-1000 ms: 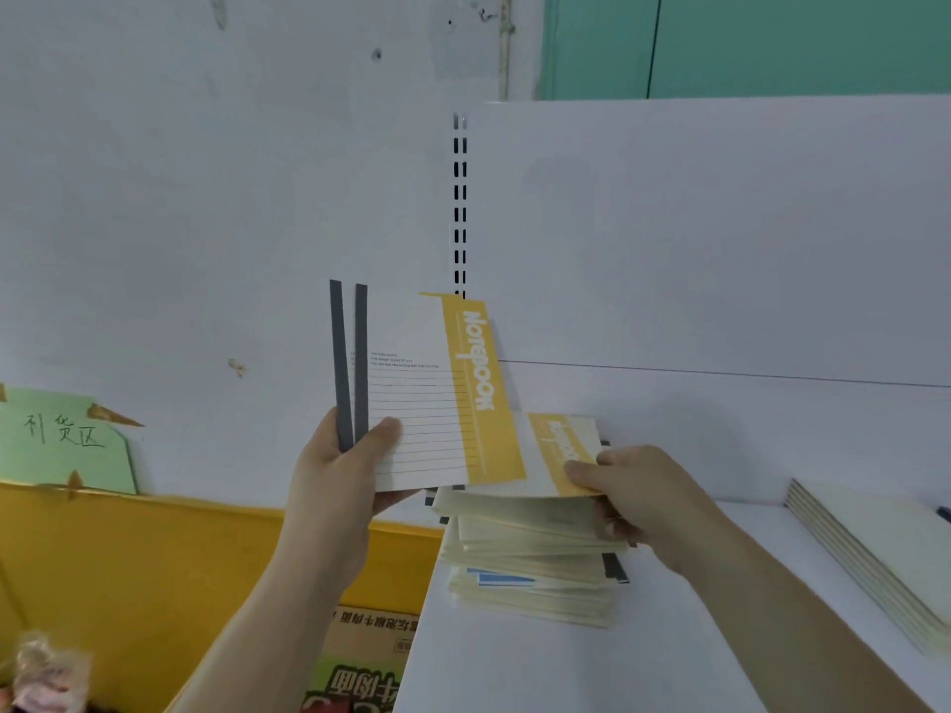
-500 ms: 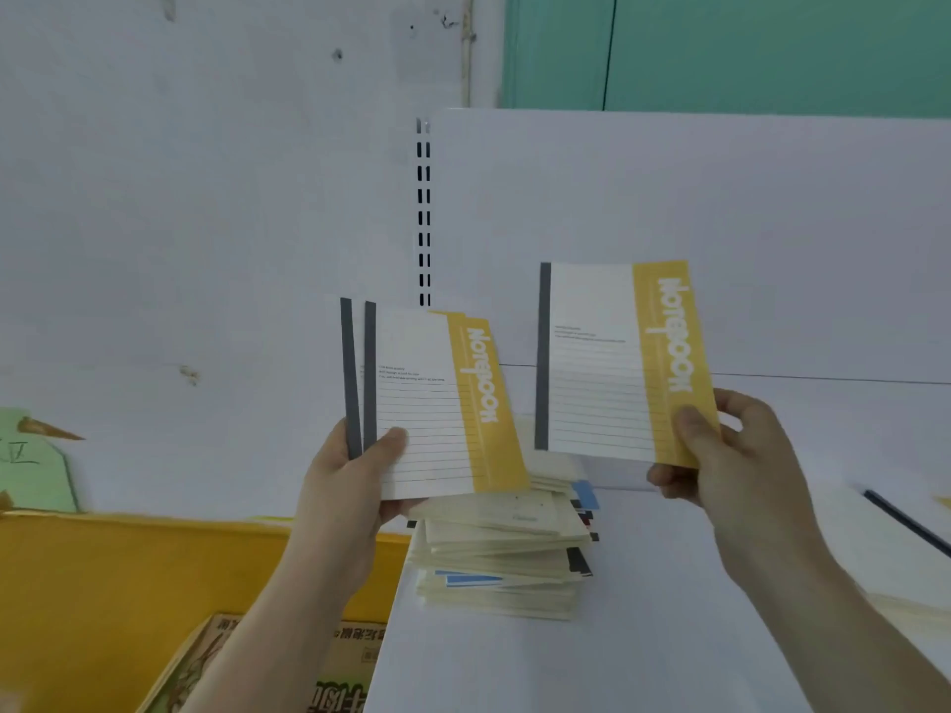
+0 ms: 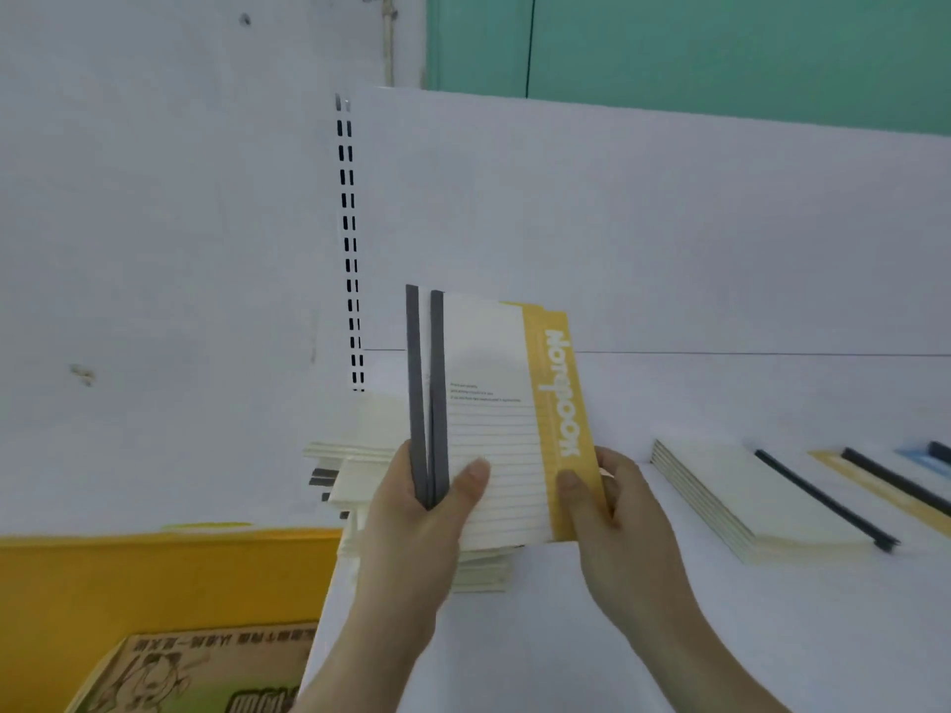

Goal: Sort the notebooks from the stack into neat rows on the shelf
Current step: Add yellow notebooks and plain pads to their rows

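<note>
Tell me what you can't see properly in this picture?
All in the head view:
- Stack: the held notebooks and left hand cover most of it, so no count.
- Held notebooks: how many lie behind the front one is hidden.
- Small print on the front cover: too small to read.
- Rows on the shelf: blurred, the far ones cut off by the right edge.
- Right hand: fingers behind the notebooks are hidden.

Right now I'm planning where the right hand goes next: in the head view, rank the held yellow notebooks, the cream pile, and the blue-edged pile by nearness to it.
1. Yellow notebooks: gripped by right hand.
2. Cream pile: shelf, just right.
3. Blue-edged pile: far right.
</note>
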{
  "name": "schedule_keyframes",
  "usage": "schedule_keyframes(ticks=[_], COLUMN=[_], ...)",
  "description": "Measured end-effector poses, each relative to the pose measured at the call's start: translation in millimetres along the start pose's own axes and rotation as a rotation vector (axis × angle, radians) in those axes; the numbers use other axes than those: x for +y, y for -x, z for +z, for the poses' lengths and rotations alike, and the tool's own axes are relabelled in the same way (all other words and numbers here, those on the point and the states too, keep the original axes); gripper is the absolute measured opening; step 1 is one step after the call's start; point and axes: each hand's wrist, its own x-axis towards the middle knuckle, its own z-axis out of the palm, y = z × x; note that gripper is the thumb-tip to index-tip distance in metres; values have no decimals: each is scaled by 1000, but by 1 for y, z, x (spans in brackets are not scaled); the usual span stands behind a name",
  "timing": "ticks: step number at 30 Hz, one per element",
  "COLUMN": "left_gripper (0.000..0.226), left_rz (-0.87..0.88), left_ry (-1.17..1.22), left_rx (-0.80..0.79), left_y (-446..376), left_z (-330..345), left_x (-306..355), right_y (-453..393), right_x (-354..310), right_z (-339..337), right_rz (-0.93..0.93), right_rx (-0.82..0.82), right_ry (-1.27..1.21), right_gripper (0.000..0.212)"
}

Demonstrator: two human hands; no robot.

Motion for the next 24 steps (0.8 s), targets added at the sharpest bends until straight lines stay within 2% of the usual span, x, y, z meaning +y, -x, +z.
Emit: schedule_keyframes(ticks=[3,6,10,13,17,20,24], left_gripper=[22,23,21,26,47,38,21], left_rz=[12,14,29,-30,-77,-146,-220], left_ry=[-9,-52,-196,-303,-285,-232,-250], left_rx=[-74,-196,-315,-395,-321,-201,-72], left_y=[10,23,32,37,49,62,77], left_z=[21,50,91,118,166,200,219], left_x=[-10,-18,-33,-45,-60,-74,-93], right_y=[1,-3,-8,-8,-5,-5,-6], right_x=[9,16,35,61,96,120,144], right_z=[-32,-67,-110,-145,-182,-202,-220], right_rz=[11,24,-39,-89,-123,-118,-38], right_rx=[-12,45,103,93,76,35,-114], right_ry=[-1,-77,-70,-46,-34,-52,-76], right_gripper=[17,14,10,10,10,13,18])
